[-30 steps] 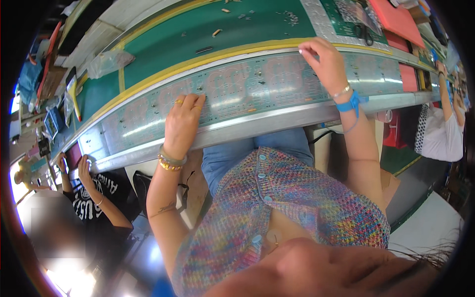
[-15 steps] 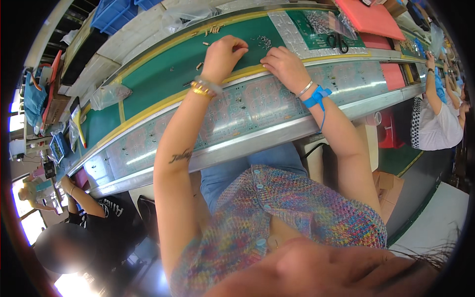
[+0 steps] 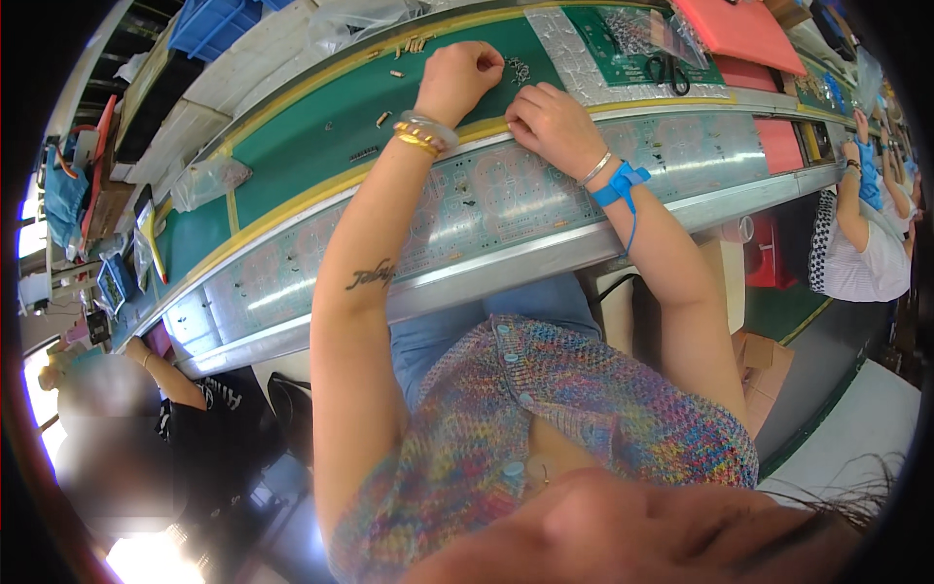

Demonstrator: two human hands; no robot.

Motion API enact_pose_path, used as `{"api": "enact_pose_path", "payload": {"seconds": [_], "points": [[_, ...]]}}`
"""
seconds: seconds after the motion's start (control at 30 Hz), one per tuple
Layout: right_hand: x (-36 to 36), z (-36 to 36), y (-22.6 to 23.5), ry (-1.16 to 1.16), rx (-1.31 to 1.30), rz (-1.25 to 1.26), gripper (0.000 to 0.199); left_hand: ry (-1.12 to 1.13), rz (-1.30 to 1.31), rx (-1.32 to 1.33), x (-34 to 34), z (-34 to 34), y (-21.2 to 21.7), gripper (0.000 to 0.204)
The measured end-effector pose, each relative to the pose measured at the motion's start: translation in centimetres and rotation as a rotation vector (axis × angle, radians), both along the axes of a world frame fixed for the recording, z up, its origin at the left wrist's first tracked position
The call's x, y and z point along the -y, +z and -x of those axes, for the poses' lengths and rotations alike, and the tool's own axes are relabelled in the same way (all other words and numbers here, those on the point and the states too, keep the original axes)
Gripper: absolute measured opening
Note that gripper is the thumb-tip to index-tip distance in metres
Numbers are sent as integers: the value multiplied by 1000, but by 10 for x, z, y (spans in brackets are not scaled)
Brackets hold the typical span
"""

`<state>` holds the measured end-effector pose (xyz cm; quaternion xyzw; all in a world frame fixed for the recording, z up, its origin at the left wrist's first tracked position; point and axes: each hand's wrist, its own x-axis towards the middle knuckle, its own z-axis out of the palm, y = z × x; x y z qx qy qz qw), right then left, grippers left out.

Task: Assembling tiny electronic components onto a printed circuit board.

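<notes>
My left hand (image 3: 461, 84) is over the green work surface, just left of a small pile of thin metal parts (image 3: 520, 71). Its thumb and forefinger are curled into a pinch, and anything between them is too small to see. My right hand (image 3: 556, 127) is bent over the far edge of a row of printed circuit boards (image 3: 486, 200), fingers drawn together. What it holds, if anything, is hidden. The boards carry a few small dark components. Tan cylindrical components (image 3: 413, 46) lie beyond my left hand, with a single one (image 3: 383, 119) near my left wrist.
A metal rail (image 3: 457, 273) runs along the near side of the boards. Black scissors (image 3: 667, 74) and bagged small parts (image 3: 681, 39) lie at the far right beside a pink foam sheet (image 3: 739, 35). A clear plastic bag (image 3: 210, 183) rests at the left. Other people sit on both sides.
My left hand has moved away from me and slightly right, up to the pile of metal parts. My right hand has shifted slightly left, its fingers more curled.
</notes>
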<state>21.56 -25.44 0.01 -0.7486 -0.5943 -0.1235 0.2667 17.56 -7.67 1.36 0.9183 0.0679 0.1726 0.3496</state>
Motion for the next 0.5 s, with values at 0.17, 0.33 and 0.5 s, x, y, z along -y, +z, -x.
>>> {"api": "enact_pose_path", "payload": {"seconds": [0.17,0.33,0.5], "points": [[0,9,8,-16,-135,-100,8,49,195,8,-8,95,53,16],[5,15,17,48,-203,-155,9,271,304,-65,-14,210,48,12],[-2,39,35,104,-348,-159,9,432,257,-83,6,260,23,11]]}}
